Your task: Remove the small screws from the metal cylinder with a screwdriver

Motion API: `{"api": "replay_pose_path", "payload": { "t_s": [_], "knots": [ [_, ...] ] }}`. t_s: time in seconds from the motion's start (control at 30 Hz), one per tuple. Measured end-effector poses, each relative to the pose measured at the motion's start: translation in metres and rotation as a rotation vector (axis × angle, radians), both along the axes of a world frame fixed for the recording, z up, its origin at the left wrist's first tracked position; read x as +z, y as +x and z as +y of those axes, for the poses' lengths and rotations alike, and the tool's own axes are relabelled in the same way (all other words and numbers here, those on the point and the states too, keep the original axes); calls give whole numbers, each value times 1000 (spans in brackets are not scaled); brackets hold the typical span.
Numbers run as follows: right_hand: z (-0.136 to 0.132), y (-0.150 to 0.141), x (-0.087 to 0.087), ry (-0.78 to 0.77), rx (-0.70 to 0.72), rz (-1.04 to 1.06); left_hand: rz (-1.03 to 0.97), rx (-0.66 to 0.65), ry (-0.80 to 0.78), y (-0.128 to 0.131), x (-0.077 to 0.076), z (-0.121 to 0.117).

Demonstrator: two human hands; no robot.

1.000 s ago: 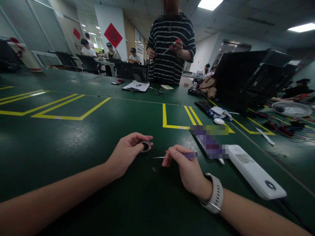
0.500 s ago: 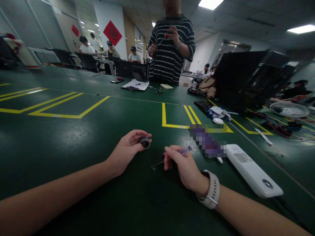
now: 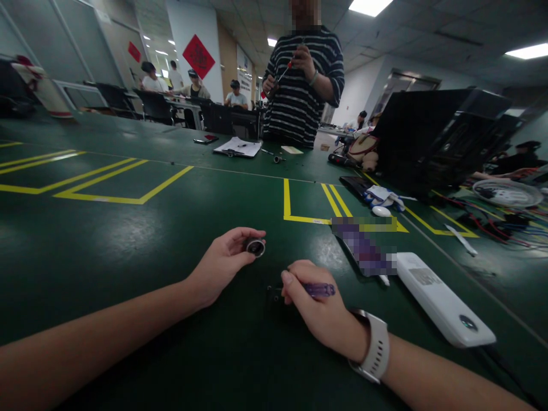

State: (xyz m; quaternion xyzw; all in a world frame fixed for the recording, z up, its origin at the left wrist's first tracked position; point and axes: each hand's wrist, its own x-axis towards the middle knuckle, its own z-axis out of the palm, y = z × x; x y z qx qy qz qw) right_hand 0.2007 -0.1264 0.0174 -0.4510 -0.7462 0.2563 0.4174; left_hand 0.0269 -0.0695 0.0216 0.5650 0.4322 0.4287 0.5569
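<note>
Above the green table, the thumb and fingers of my left hand (image 3: 223,258) grip a short round metal part (image 3: 256,247), its ring-shaped open end turned toward me. My right hand (image 3: 322,313), with a pale watch on the wrist, is closed around a screwdriver (image 3: 322,290) with a clear purple handle. Most of the shaft is hidden behind the fingers. Just left of the right fingertips are small dark ring-like bits (image 3: 274,295); whether they lie on the table or touch the tool I cannot tell. The two hands are apart.
A white power bank-like box (image 3: 445,302) with a cable lies to the right, beside a blurred purple item (image 3: 363,245). Farther back are a clipboard (image 3: 238,146), gloves (image 3: 384,197) and a black case (image 3: 436,137). Across the table a person (image 3: 303,85) holds a screwdriver.
My right hand has turned and dropped slightly, so the screwdriver handle lies more level and its shaft is mostly hidden. The metal part's open end faces me more.
</note>
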Motion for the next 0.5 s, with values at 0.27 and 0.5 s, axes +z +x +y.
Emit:
{"api": "replay_pose_path", "payload": {
  "t_s": [0.27,0.5],
  "knots": [
    [-2,3,0,170,5,87,18,-3,-14,2,3,-3],
    [-4,1,-2,188,25,7,78,-33,-25,3,7,-9]
  ]
}}
